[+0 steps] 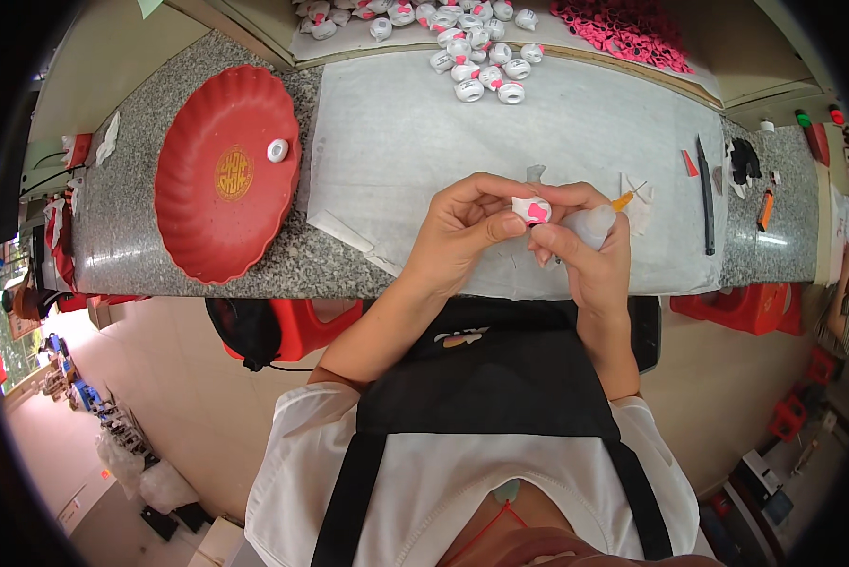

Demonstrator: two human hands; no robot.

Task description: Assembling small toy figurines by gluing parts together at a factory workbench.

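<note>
Hands meet over the near edge of the counter (349, 274), above a white sheet (424, 142). The left hand (462, 227) pinches a small white piece with pink spots (531, 210), its fingers closed tight on it. The right hand (585, 255) wraps around a soft clear squeeze bottle (593, 225) with an orange tip, fingers closed on it, and also touches the small piece. It looks like the step of putting a dab on the piece, or pressing a pink bit in place. The next move calls for a steady hold and a soft squeeze, so nothing smears. Far back lies a pile of white pieces (476, 57) and a heap of pink bits (623, 28). One white ring (278, 150) sits in the red tray (207, 227) on the left.
</note>
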